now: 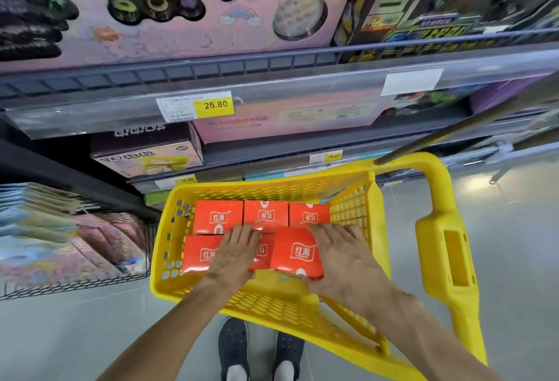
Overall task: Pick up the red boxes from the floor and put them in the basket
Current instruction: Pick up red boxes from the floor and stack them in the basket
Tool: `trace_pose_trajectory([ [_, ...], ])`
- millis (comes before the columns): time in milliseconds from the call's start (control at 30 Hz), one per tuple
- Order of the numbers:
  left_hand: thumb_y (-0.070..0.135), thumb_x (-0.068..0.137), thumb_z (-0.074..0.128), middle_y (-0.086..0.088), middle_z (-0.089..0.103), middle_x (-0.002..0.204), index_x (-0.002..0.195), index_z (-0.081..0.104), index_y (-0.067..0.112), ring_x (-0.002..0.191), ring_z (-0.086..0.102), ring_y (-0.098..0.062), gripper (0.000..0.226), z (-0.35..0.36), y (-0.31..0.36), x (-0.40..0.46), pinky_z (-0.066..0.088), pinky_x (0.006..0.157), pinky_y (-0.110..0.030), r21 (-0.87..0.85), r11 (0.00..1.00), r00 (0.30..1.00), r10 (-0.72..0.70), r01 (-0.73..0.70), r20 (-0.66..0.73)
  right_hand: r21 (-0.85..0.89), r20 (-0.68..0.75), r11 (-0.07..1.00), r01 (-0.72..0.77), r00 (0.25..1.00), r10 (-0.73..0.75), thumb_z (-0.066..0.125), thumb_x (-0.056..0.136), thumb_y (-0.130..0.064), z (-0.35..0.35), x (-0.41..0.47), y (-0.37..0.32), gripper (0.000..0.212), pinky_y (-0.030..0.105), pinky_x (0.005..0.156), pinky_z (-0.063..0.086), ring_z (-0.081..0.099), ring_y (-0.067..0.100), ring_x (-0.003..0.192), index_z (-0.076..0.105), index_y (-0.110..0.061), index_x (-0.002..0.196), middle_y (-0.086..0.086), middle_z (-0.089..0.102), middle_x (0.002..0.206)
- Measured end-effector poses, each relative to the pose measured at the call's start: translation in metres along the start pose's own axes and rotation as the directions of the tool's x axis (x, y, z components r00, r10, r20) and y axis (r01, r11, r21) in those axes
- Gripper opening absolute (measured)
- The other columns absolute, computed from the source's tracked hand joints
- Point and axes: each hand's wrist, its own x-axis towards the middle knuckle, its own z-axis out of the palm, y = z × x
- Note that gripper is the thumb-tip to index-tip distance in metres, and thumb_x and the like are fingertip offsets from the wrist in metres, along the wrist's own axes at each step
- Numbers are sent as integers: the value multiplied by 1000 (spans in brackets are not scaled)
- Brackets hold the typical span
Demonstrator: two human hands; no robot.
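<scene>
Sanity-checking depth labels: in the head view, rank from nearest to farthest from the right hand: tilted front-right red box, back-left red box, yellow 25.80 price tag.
1. Tilted front-right red box: under the right hand, touching it, in the yellow basket.
2. Back-left red box: far row, left corner of the basket.
3. Yellow 25.80 price tag: on the shelf edge above, beyond the basket.

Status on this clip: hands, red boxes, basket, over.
Left hand flat on front-row red cardboard boxes. Right hand gripping tilted front-right red box. Six boxes visible inside yellow plastic basket. Nothing obstructing.

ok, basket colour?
Yellow; the basket shows plainly in the head view.
</scene>
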Motion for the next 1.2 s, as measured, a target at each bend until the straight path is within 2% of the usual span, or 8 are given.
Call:
trace_pose_trajectory([
  [200,43,78,79,-11,36,139,146,31,11,126,35,-31,89,-1,-5,-2,30,111,-42,-62,998,1000,21,-21,-5,-66,176,998,2,984,9,78,67,-46,16,14,2,103,42,104,37,44,27,120,22,-14,147,5,39,135],
  [600,43,73,83,-11,41,134,143,35,13,123,39,-30,89,4,-5,-2,36,106,-40,-95,995,1000,2,-4,-23,-169,314,985,31,949,24,80,70,-17,61,43,13,91,39,106,37,40,29,122,26,-11,143,8,33,137],
  [767,48,71,84,-11,43,130,141,39,13,120,41,-29,90,9,-5,0,39,104,-40,-87,996,999,7,-12,-54,-184,286,983,12,957,42,81,73,-20,100,55,20,93,40,109,35,33,30,130,23,-8,144,10,34,139],
  [833,49,71,83,-11,44,130,141,40,13,119,42,-29,90,12,-6,1,40,103,-41,-73,997,997,12,-17,-71,-151,250,988,-37,965,74,77,77,-19,112,55,19,83,41,107,39,34,30,131,27,-9,143,11,35,138],
  [933,50,73,81,-12,42,131,143,37,13,119,41,-29,91,15,-6,0,39,104,-41,-60,998,997,11,-16,-79,-139,149,988,-74,984,94,82,69,-15,124,49,19,69,36,90,51,50,28,113,47,-11,129,10,51,123],
  [1000,51,74,79,-12,40,133,144,34,14,121,40,-30,91,16,-5,0,38,105,-42,-43,999,998,13,-16,-69,-122,127,990,-71,988,86,83,61,-13,131,43,21,73,36,86,53,53,27,104,50,-9,125,10,54,115],
  [1133,51,74,79,-11,41,134,144,40,13,122,42,-29,89,5,-9,-4,41,103,-42,-70,995,996,66,-71,-63,-114,169,991,-67,982,86,75,76,-13,118,36,23,76,40,102,44,46,30,119,36,-9,141,12,44,131],
  [1200,51,77,76,-10,43,135,142,44,14,123,42,-28,81,-11,-12,-8,42,103,-43,-97,989,990,104,-114,-100,-97,179,995,-35,983,52,74,80,-26,101,30,28,80,41,111,33,39,31,127,30,-11,145,12,39,138],
])
